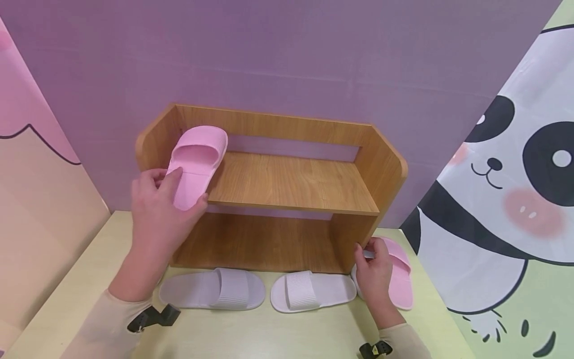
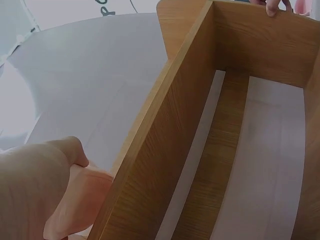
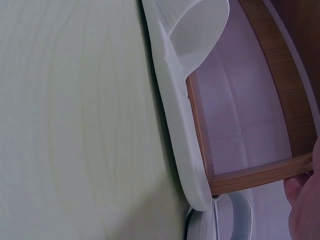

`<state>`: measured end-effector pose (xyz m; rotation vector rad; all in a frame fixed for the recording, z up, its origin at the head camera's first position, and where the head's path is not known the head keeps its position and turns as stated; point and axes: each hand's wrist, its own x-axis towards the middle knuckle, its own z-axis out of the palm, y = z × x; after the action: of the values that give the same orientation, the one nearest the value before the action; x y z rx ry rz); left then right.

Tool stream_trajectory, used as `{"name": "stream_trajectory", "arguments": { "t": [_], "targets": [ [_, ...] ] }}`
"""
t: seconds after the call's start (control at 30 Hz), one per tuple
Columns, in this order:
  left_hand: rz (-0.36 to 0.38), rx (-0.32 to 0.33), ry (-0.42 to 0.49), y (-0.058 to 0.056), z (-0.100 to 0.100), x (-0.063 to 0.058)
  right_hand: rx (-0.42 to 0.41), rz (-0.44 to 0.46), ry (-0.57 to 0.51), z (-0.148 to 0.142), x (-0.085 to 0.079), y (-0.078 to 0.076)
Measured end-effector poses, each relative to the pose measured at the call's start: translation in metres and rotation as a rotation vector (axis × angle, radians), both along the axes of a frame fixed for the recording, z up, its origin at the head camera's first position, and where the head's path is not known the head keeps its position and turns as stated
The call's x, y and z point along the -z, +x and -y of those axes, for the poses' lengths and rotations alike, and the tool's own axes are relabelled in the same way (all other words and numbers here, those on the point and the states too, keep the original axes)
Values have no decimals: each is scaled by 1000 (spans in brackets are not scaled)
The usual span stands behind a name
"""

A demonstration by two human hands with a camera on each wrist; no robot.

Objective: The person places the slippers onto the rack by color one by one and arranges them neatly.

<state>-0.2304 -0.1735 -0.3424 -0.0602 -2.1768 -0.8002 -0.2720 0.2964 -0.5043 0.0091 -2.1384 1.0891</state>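
My left hand [image 1: 159, 204] grips a pink slipper [image 1: 197, 144] at the left end of the wooden shoe rack's upper shelf [image 1: 287, 182]. Its toe points up and back, and the thumb lies over the insole. In the left wrist view the slipper [image 2: 82, 200] shows partly beside the shelf board. My right hand [image 1: 376, 271] holds the front edge of the rack's right side panel [image 1: 381, 169] low down. Its fingers [image 3: 297, 187] curl at that panel in the right wrist view. Part of the hand is outside that frame.
Two white slippers, a left one [image 1: 193, 290] and a right one [image 1: 332, 289], lie in front of the rack on the pale table [image 1: 251, 334]. Right of it lies another pink slipper [image 1: 401, 284], with a whitish slipper partly hidden by my hand. A purple wall [image 1: 278, 60] stands behind.
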Motion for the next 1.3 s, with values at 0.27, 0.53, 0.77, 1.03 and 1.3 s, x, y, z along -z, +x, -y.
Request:
{"name": "stream_trajectory", "arguments": {
  "t": [0.27, 0.53, 0.77, 1.03, 1.3],
  "targets": [
    [113, -27, -34, -2, -5, -5, -1, -13, 1, 0, -1, -1],
    [131, -34, -55, -7, -12, -7, 2, 4, -11, 0, 0, -2],
    [141, -32, -73, -11, -17, -9, 6, 7, -8, 1, -1, -1],
    [183, -59, -92, -16, -19, -9, -2, 15, -7, 2, -2, 0],
    [195, -85, -145, -22, -20, -9, 5, 5, -9, 2, -2, 1]
  ]
}}
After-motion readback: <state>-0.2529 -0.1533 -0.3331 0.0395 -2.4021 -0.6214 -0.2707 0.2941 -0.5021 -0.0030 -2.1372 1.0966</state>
